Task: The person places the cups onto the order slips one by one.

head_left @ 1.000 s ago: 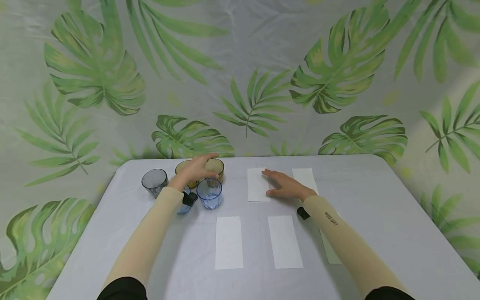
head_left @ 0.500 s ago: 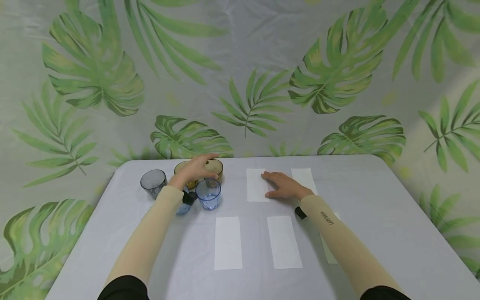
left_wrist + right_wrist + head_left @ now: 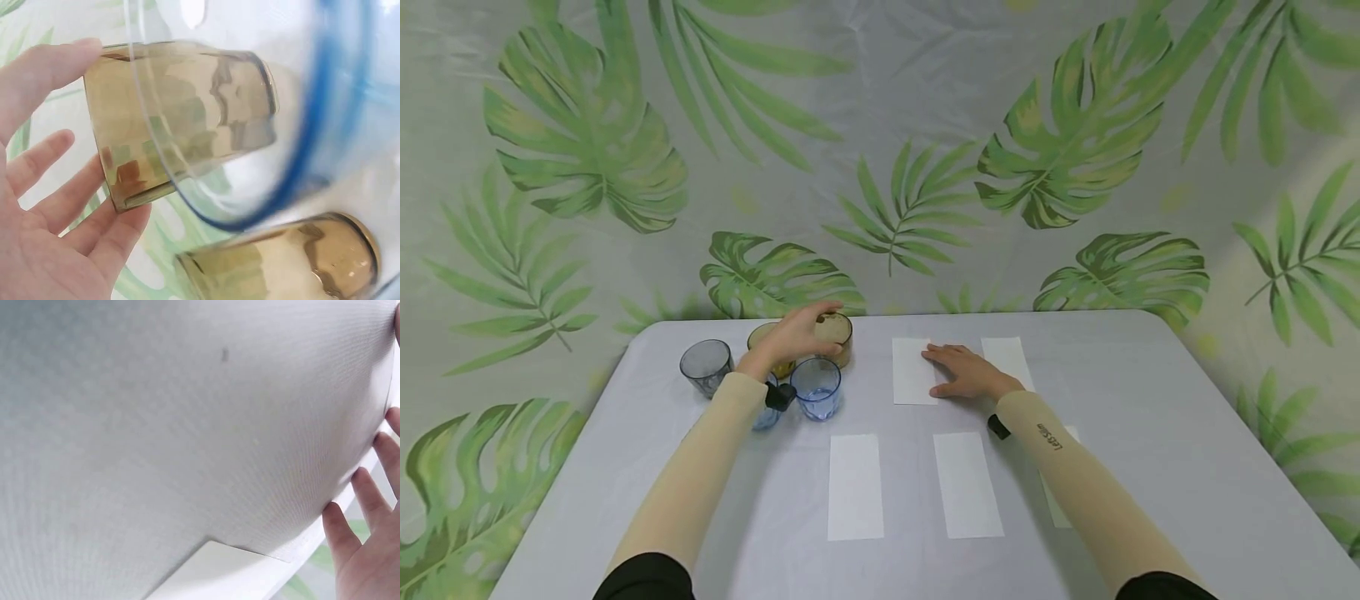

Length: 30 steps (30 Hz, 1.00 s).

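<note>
My left hand (image 3: 793, 336) reaches over a group of glasses at the table's left. Its thumb and fingertips pinch the rim of an amber drinking glass (image 3: 181, 106), also seen behind the hand in the head view. A second amber glass (image 3: 275, 262) stands beside it. A clear blue glass (image 3: 817, 390) is just in front of the hand, and another blue glass (image 3: 767, 408) is partly hidden by the wrist. To the left stands a grey glass (image 3: 707, 368). My right hand (image 3: 970, 372) rests with spread fingers, its fingertips over a white paper rectangle (image 3: 910, 383) at the back.
More white paper rectangles lie in front, one at left (image 3: 856, 487) and another at centre (image 3: 968, 485). A third paper (image 3: 1007, 358) shows behind the right hand, while the right sleeve partly covers another (image 3: 1060, 500). The leaf-patterned cloth (image 3: 925, 208) hangs behind the table.
The amber glass in my left hand has shifted slightly to the right, away from the other amber glass. My right hand stays almost still.
</note>
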{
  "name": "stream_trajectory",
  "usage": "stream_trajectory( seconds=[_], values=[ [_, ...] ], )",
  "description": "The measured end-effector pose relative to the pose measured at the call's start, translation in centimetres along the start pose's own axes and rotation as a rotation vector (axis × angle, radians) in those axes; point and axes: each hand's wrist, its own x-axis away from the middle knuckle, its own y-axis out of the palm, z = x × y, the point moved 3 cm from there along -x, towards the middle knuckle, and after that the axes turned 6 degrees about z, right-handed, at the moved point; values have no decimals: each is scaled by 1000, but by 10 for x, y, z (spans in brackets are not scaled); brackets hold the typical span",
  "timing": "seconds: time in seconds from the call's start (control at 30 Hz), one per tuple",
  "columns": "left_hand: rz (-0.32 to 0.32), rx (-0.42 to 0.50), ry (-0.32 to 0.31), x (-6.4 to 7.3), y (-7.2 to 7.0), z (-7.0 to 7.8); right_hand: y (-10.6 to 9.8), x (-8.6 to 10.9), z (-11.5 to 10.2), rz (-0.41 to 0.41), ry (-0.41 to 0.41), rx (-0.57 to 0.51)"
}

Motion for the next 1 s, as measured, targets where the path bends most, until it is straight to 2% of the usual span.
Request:
stream_trajectory(
  seconds=[0.23,0.43,0.63,0.77,1.0],
  values=[
    [22,-21,68,-4,2,14,0,0,3,3,-20,-28],
    [27,21,109,-7,7,26,-3,3,2,17,-60,-61],
    [29,27,137,-9,12,39,-2,0,1,-2,-13,-34],
    [4,32,147,-11,17,46,-1,-2,1,-10,4,1],
    [-29,40,170,-17,27,58,0,-3,2,-18,11,-3]
  ],
)
